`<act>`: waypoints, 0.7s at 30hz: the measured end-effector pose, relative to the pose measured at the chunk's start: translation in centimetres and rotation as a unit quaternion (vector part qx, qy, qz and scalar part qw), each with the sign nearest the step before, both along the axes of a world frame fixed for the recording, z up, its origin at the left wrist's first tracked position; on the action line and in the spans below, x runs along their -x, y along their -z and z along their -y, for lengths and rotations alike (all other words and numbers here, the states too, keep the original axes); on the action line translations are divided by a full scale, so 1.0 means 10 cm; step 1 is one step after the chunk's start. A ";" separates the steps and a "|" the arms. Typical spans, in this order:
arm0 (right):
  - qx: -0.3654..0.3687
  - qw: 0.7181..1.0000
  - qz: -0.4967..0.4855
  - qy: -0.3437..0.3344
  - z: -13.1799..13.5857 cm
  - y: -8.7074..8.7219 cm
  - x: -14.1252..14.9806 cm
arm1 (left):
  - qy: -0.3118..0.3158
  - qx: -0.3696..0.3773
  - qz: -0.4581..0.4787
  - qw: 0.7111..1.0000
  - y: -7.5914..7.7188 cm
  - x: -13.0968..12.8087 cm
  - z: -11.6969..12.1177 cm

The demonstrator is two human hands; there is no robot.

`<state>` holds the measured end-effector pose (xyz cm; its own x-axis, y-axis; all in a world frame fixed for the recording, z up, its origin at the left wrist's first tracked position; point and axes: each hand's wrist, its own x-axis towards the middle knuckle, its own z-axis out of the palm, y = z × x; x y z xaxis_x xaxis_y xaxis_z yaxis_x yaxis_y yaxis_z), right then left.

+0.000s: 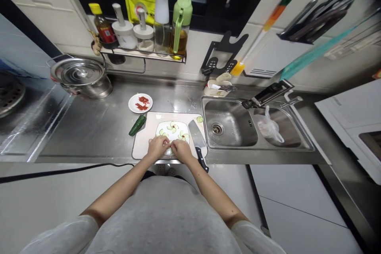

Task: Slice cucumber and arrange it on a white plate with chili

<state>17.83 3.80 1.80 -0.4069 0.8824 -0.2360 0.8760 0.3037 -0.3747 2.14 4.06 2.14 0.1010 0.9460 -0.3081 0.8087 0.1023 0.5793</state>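
Over the near edge of a white square plate [160,126], my left hand [157,147] and my right hand [181,151] meet with fingertips pinched close together. Whatever is between the fingertips is too small to make out. Thin green-edged cucumber slices [183,136] lie on the plate in flower-like groups with small red bits at their centres. The plate rests on a pale cutting board [140,150]. A kitchen knife [197,134] with a black handle lies to the right of my right hand, its handle reaching past the counter's front edge. A cucumber piece [137,125] sits at the board's left side.
Behind the board stands a small white plate [131,105] with chopped red bits. One cucumber slice [199,119] is at the board's far right corner. A double sink [232,143] lies right, with a plastic bag [269,127]. A lidded steel pot [97,87] stands left, below a condiment shelf [143,52].
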 end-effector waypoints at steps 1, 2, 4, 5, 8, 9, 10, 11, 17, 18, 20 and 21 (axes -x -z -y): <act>0.001 1.000 0.003 0.000 0.00 0.01 0.00 | 0.004 0.001 -0.003 1.000 0.01 -0.01 -0.01; 0.001 1.000 0.006 0.000 0.00 0.01 0.00 | 0.007 0.002 -0.006 1.000 0.01 -0.01 -0.01; -0.002 1.000 0.011 0.001 0.00 0.02 0.01 | 0.012 0.004 -0.014 1.000 0.02 -0.02 -0.02; -0.003 1.000 0.013 0.001 0.00 0.02 0.01 | 0.014 0.004 -0.018 1.000 0.03 -0.03 -0.02; 0.003 1.000 0.016 0.003 -0.01 0.02 0.01 | 0.018 0.002 -0.030 0.999 0.04 -0.04 -0.02; 0.006 1.000 0.017 0.006 0.00 0.02 0.01 | 0.019 0.002 -0.032 0.999 0.04 -0.04 -0.02; 0.008 1.000 0.019 0.009 0.01 0.01 0.01 | 0.018 0.002 -0.034 0.999 0.04 -0.04 -0.02; 0.009 1.000 0.022 0.014 0.02 0.01 0.01 | 0.018 0.002 -0.034 0.999 0.04 -0.04 -0.02; -0.005 0.998 0.052 0.037 0.14 -0.02 -0.03 | 0.019 0.000 -0.020 1.000 0.04 -0.03 -0.02; -0.005 0.998 0.051 0.036 0.16 -0.02 -0.03 | 0.019 -0.001 -0.019 1.000 0.04 -0.03 -0.02; -0.002 0.998 0.048 0.034 0.18 -0.03 -0.03 | 0.019 -0.002 -0.018 1.000 0.04 -0.03 -0.02; -0.001 0.998 0.047 0.034 0.18 -0.03 -0.03 | 0.019 -0.002 -0.018 1.000 0.04 -0.03 -0.02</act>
